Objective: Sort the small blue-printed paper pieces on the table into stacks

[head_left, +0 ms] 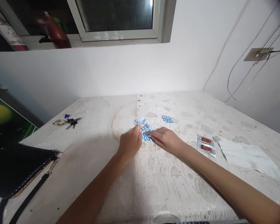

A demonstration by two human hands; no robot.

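Observation:
Blue-and-white flat pieces with cut-out rectangular shapes [146,134] are between my hands at the middle of the table. My left hand [131,139] is closed, thumb and fingers pressed together at their left edge. My right hand [165,138] reaches in from the right, its fingers pinched at their right edge. Just beyond my left fingertips lies another blue-and-white piece [141,120]. A separate blue-and-white piece [167,119] rests flat, farther back on the right. The exact make of these pieces is too small to tell.
A blister pack [206,145] with two red-brown items lies right of my right forearm, beside a white cloth or paper [249,157]. Keys [72,122] are at the back left. A black bag [21,168] takes the left edge. The table [154,186] meets a white wall.

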